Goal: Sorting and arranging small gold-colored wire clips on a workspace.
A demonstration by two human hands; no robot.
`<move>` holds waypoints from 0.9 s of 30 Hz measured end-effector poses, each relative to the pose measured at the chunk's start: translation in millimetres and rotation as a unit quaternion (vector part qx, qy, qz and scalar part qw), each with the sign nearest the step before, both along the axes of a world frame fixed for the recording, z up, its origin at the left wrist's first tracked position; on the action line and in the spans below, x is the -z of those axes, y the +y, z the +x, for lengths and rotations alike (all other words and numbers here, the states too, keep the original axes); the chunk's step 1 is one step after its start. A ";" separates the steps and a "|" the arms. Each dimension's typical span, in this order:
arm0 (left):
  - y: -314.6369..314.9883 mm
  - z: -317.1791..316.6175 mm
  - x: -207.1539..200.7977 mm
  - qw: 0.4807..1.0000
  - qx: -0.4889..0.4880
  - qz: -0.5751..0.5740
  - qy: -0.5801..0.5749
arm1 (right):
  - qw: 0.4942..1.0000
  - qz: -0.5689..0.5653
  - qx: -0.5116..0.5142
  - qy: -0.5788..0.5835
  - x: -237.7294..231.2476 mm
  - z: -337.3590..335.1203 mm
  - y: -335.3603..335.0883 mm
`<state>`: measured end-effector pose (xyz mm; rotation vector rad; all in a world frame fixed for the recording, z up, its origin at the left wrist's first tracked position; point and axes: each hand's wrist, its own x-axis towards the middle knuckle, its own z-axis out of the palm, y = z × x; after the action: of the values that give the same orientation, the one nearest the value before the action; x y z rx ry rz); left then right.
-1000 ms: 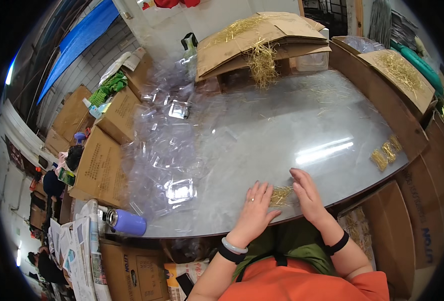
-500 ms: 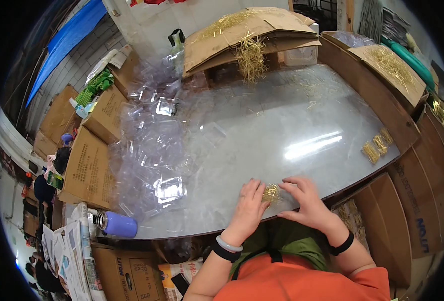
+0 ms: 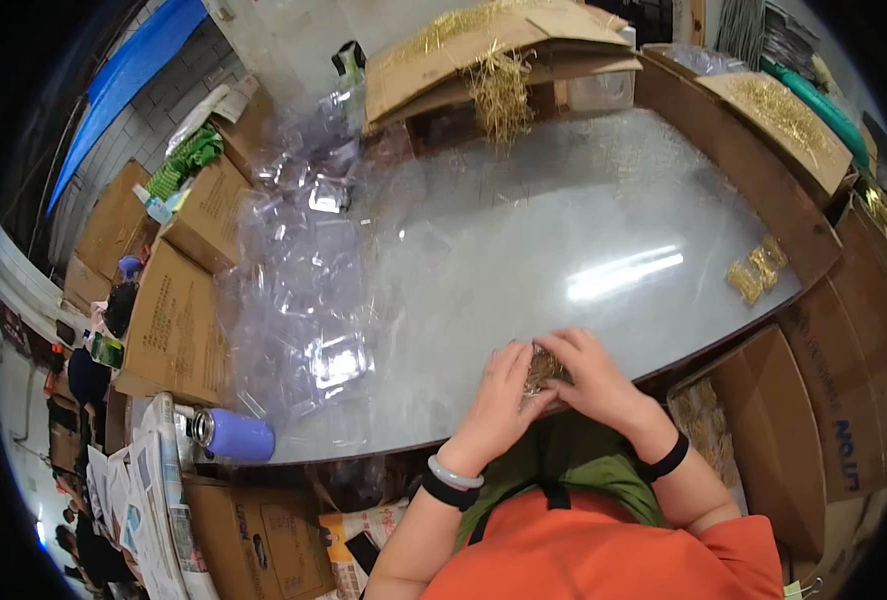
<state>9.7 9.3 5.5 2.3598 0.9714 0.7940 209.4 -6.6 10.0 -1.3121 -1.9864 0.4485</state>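
Both hands have come together around the tuft of gold strands (image 3: 543, 371) since half a second ago, when the right hand (image 3: 595, 375) was spread apart from it and only the left hand (image 3: 495, 400) was close beside it. From my end I see the tuft at the near edge of the counter (image 3: 483, 275), right of that edge's middle, directly before the wearer's body. The fingers of each hand are curved and partly bent, forming a loose ring with the tuft enclosed between them; the thumbs are on the near side, the fingertips on the far side. I can't make out how firmly either one presses, since the fingers hide much of the strands.

Toward the near right corner of the counter I have small gold bundles (image 3: 756, 275) lying side by side, well apart from the hands. Clear plastic packaging (image 3: 298, 270) is heaped along the left edge, and a purple bottle (image 3: 241, 435) is at the near left corner. At the far edge I can see a cardboard cover (image 3: 573, 35) with a clump of loose gold strands (image 3: 503, 95) hanging over its front. Beyond the right edge, below the counter, is an open cardboard box (image 3: 763, 430).
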 end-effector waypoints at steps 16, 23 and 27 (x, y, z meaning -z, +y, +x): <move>2.7 -3.3 16.7 0.998 -0.013 0.038 -0.038 | 0.960 -0.196 -0.066 -0.188 124.9 -18.7 -104.5; 2.4 -3.4 12.1 0.999 -0.018 0.040 -0.026 | 0.902 -0.147 -0.040 -0.404 155.9 -68.8 -101.3; 2.4 -3.4 10.6 0.998 -0.016 0.050 -0.016 | 0.873 -0.140 -0.044 -0.465 179.5 -76.5 -95.8</move>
<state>6.3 11.7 -5.0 2.4135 0.9805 0.9097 132.9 -102.5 -169.5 -1.8452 -2.8521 0.1310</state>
